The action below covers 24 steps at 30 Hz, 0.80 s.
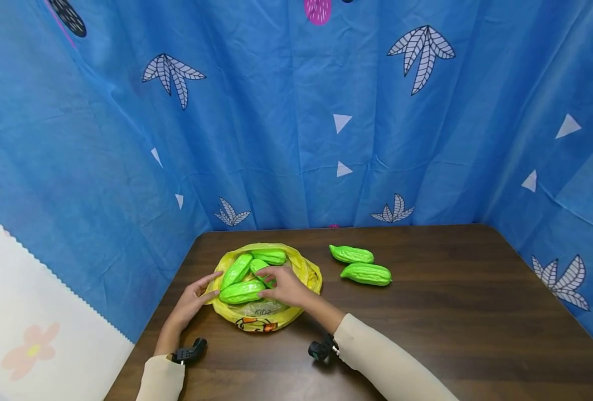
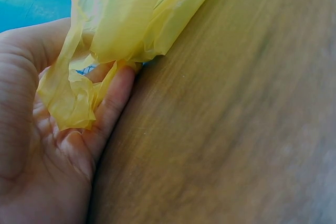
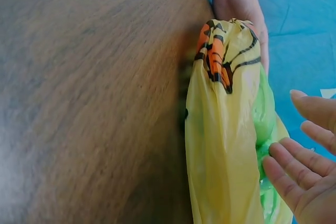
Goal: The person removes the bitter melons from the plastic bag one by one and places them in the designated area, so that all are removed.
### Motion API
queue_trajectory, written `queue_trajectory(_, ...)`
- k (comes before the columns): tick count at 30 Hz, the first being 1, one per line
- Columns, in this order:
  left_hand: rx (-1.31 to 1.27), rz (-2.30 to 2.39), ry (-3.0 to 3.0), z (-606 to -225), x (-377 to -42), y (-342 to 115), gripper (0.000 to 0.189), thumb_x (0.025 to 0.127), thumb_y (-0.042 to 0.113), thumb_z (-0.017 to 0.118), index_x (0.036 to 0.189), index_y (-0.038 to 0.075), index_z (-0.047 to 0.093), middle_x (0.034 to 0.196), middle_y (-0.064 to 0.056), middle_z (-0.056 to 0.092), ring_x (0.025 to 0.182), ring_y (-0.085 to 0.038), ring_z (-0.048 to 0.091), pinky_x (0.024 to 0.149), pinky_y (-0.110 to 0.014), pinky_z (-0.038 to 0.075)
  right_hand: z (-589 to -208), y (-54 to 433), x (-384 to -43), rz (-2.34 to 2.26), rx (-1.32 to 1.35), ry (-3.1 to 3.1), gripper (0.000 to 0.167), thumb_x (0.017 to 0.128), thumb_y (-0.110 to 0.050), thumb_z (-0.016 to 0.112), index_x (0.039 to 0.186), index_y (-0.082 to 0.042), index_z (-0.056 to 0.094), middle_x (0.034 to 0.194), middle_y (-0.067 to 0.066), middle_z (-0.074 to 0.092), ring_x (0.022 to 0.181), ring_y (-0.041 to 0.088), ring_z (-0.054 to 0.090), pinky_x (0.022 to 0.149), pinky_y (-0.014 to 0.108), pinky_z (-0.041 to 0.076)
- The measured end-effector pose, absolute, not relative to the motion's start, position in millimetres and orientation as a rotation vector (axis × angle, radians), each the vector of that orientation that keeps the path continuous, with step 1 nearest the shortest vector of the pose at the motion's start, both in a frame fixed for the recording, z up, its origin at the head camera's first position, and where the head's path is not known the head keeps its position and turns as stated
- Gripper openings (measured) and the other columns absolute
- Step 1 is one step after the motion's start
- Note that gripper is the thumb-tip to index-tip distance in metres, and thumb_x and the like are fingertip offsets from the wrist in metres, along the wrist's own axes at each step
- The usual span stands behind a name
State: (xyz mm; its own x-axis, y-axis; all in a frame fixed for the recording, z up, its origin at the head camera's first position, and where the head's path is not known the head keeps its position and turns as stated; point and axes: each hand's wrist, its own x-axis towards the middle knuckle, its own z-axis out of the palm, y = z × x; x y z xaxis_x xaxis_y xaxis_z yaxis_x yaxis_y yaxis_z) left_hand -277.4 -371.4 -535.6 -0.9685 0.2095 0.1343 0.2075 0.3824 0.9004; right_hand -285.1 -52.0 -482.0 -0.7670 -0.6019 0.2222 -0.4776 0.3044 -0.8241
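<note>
A yellow plastic bag [image 1: 312,274] lies on the table with its mouth wide open, and several bright green toy-like bitter gourds [image 1: 241,292] are inside. My left hand [image 1: 190,303] holds the bag's left rim; in the left wrist view, the bag's loose yellow handle [image 2: 79,95] lies between thumb and fingers. Over the bag's right side is my right hand [image 1: 285,286], its fingers extended near the gourds. In the right wrist view those fingers [image 3: 294,163] are spread, nothing gripped, the fingertips close to a green gourd [image 3: 264,111]; whether they touch it I cannot tell.
Two more bitter gourds, an upper one [image 1: 351,254] and a lower one [image 1: 367,274], lie to the right of the bag on the dark wooden table [image 1: 457,312]. A blue patterned curtain [image 1: 296,139] hangs behind and along the sides. White cloth [image 1: 30,312] hangs at the left.
</note>
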Motion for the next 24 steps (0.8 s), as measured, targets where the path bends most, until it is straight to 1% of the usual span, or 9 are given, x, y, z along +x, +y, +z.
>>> queue_trajectory(4, 0.395, 1.703, 2.614, -535.3, -277.2, -371.0, 0.054, 0.096, 0.016, 0.07, 0.147, 0.004, 0.053, 0.154, -0.018, 0.046, 0.15, -0.041, 0.024, 0.117, -0.069, 0.014, -481.9, -56.7, -285.0, -1.406, -1.005, 2.485, 0.049, 0.09, -0.012, 0.079, 0.136, -0.002, 0.063, 0.134, 0.014, 0.065, 0.114, 0.03, 0.066, 0.086, 0.028, 0.056)
queue_trajectory(9, 0.398, 1.706, 2.62, -535.1, -277.2, -370.9, 0.054, 0.096, 0.015, 0.07, 0.146, 0.004, 0.053, 0.153, -0.018, 0.047, 0.15, -0.041, 0.025, 0.116, -0.069, 0.015, -481.5, -63.9, -283.1, -1.28, -1.004, 2.594, 0.047, 0.089, -0.015, 0.08, 0.134, -0.008, 0.066, 0.133, 0.009, 0.066, 0.113, 0.023, 0.066, 0.084, 0.025, 0.055)
queue_trajectory(12, 0.391, 1.707, 2.616, -534.7, -277.1, -370.7, 0.055, 0.096, 0.014, 0.07, 0.147, 0.004, 0.053, 0.154, -0.019, 0.046, 0.15, -0.041, 0.024, 0.116, -0.07, 0.014, -482.6, -68.6, -281.2, -1.159, -1.012, 2.697, 0.049, 0.088, -0.018, 0.082, 0.133, -0.01, 0.067, 0.131, 0.004, 0.068, 0.113, 0.019, 0.066, 0.087, 0.027, 0.055)
queue_trajectory(14, 0.382, 1.703, 2.617, -534.5, -277.2, -370.8, 0.055, 0.096, 0.014, 0.07, 0.147, 0.004, 0.053, 0.154, -0.019, 0.046, 0.15, -0.042, 0.024, 0.116, -0.07, 0.014, -483.2, -71.8, -279.8, -1.059, -1.03, 2.771, 0.05, 0.088, -0.021, 0.082, 0.134, -0.011, 0.066, 0.13, 0.001, 0.068, 0.115, 0.017, 0.065, 0.092, 0.028, 0.054)
queue_trajectory(18, 0.374, 1.702, 2.62, -534.7, -277.7, -370.7, 0.055, 0.096, 0.014, 0.07, 0.147, 0.004, 0.053, 0.154, -0.018, 0.046, 0.15, -0.042, 0.024, 0.115, -0.071, 0.014, -483.3, -76.2, -277.0, -0.901, -1.069, 2.864, 0.052, 0.088, -0.023, 0.082, 0.136, -0.011, 0.065, 0.133, 0.001, 0.067, 0.123, 0.019, 0.061, 0.1, 0.033, 0.051)
queue_trajectory(24, 0.385, 1.715, 2.609, -536.4, -278.8, -370.7, 0.054, 0.096, 0.015, 0.07, 0.146, 0.004, 0.054, 0.154, -0.018, 0.046, 0.15, -0.041, 0.023, 0.117, -0.069, 0.013, -483.6, -79.0, -272.5, -0.809, -1.118, 2.927, 0.053, 0.089, -0.022, 0.081, 0.138, -0.01, 0.064, 0.135, 0.003, 0.066, 0.126, 0.022, 0.06, 0.1, 0.035, 0.052)
